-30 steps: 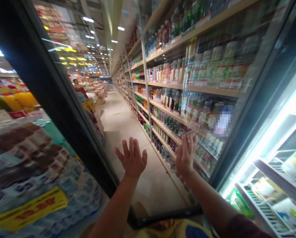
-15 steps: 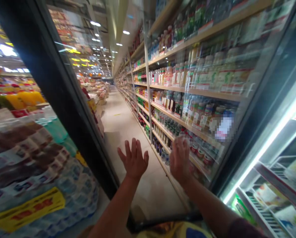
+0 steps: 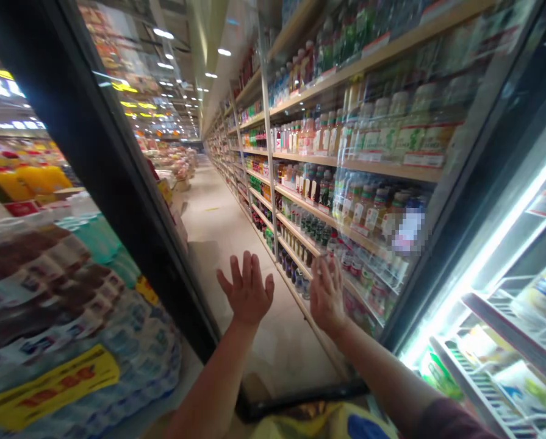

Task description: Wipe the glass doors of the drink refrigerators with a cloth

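My left hand [image 3: 246, 289] is stretched out with its fingers spread, palm turned to the glass pane of a black-framed door [image 3: 130, 201]. To its right, my right hand [image 3: 327, 296] is raised against the same pane, fingers extended and slightly blurred. Both hands look laid on the glass and hold nothing. Through the pane, shelves of bottled drinks [image 3: 309, 186] run along the right of an aisle. Below my hands, a yellow and blue package [image 3: 346, 422] shows at the bottom edge; what supports it is hidden.
On the right, a lit cooler holds wire shelves [image 3: 483, 372] with packaged goods. Stacked packs of bottles [image 3: 130, 347] with a yellow price sign [image 3: 53, 387] stand left of the door. The aisle floor [image 3: 213, 213] stretches ahead behind the glass.
My right hand has shifted slightly left and its fingers show more clearly. My left hand stays nearly in place. The view has turned slightly right, showing more of the lit cooler.
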Demonstrator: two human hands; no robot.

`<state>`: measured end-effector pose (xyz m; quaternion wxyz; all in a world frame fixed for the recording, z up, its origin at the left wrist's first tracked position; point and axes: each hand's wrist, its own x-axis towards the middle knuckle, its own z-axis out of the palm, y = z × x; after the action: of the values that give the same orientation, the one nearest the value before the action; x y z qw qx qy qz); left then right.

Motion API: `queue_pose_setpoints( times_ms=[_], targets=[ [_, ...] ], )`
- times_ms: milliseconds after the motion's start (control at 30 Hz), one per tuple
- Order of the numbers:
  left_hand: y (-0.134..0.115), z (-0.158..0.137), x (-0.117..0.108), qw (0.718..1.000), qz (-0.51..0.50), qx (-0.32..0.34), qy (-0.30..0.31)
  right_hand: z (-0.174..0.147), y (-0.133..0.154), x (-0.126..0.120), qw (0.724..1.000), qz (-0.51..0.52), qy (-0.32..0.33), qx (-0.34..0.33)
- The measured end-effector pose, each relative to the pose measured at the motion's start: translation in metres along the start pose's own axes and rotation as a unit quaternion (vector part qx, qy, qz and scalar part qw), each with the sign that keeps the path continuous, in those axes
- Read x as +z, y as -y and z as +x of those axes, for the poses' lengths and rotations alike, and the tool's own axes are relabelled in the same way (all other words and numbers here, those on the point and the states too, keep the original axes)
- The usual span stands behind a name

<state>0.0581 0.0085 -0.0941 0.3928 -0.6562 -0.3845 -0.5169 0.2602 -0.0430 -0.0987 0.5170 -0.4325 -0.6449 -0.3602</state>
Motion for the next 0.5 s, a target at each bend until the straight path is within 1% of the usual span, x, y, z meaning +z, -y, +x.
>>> queue_pose_setpoints(
  times_ms=[33, 67, 100, 133, 167, 200, 233, 267, 333, 367, 400, 433, 467, 500],
  targets=[
    [0.000, 0.001, -0.001, 1.000, 0.003, 0.005, 0.000, -0.002, 0.009, 0.004, 0.998, 0.009, 0.040, -0.046],
    [0.001, 0.002, -0.001, 1.000, 0.005, 0.008, 0.001, 0.003, 0.014, 0.006, 0.994, 0.019, 0.070, -0.088],
    [0.002, 0.002, -0.001, 1.000, 0.006, 0.008, 0.002, 0.015, 0.015, 0.007, 0.990, 0.025, 0.083, -0.114],
    [0.002, 0.001, -0.001, 1.000, 0.006, 0.006, 0.004, 0.031, 0.012, 0.006, 0.989, 0.027, 0.078, -0.119],
    [0.003, 0.000, -0.001, 1.000, 0.006, 0.002, 0.005, 0.048, 0.005, 0.004, 0.992, 0.026, 0.058, -0.106],
    [0.003, -0.001, 0.000, 1.000, 0.005, -0.001, 0.006, 0.062, -0.005, 0.001, 0.996, 0.023, 0.030, -0.079],
    [0.003, -0.002, 0.000, 1.000, 0.002, -0.005, 0.008, 0.072, -0.015, -0.002, 0.999, 0.021, -0.005, -0.045],
    [0.002, -0.003, 0.000, 1.000, -0.002, -0.007, 0.008, 0.075, -0.023, -0.005, 0.999, 0.018, -0.041, -0.008],
    [0.001, -0.004, 0.000, 1.000, -0.004, -0.009, 0.006, 0.060, -0.030, -0.006, 0.995, 0.007, -0.090, 0.052],
    [0.001, -0.004, 0.000, 1.000, -0.003, -0.009, 0.005, 0.046, -0.027, -0.004, 0.993, -0.003, -0.095, 0.065],
    [0.001, -0.004, -0.001, 1.000, 0.001, -0.008, 0.002, 0.030, -0.020, -0.001, 0.994, -0.013, -0.085, 0.063],
    [0.001, -0.004, -0.001, 1.000, 0.005, -0.005, 0.000, 0.017, -0.011, 0.003, 0.997, -0.019, -0.061, 0.044],
    [0.001, -0.003, -0.001, 1.000, 0.007, -0.003, -0.001, 0.008, -0.001, 0.007, 0.999, -0.020, -0.029, 0.013],
    [0.002, -0.003, -0.001, 1.000, 0.007, -0.002, 0.000, 0.006, 0.009, 0.010, 1.000, -0.017, 0.003, -0.023]
  ],
)
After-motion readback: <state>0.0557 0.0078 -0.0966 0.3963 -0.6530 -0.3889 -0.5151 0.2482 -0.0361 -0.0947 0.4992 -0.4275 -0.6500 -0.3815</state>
